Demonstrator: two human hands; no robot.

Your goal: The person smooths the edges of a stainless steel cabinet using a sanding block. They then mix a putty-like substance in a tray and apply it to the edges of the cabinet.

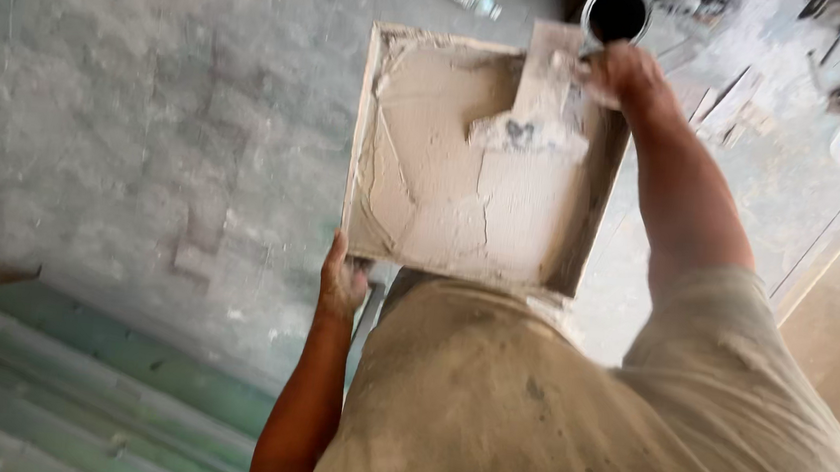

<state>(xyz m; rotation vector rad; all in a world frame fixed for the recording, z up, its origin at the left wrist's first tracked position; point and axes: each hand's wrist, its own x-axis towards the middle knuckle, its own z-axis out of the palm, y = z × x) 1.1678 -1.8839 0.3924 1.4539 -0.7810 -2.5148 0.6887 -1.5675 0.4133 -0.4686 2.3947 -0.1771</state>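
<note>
L hand (343,282) has its grip closed on the near-left corner of a shallow square tray (372,152) coated w/ pale wet plaster, held up in front of the torso, tilted. R hand (624,74) grips the handle end of a plaster-smeared trowel (534,125), fingers wrapped shut; blade lies flat inside the tray, touching the plaster near its far-right side. Dark open can (617,12) sits just beyond the tray's far edge. Rough grey concrete wall (129,123) to the left; green boards (79,379) lower left.
</note>
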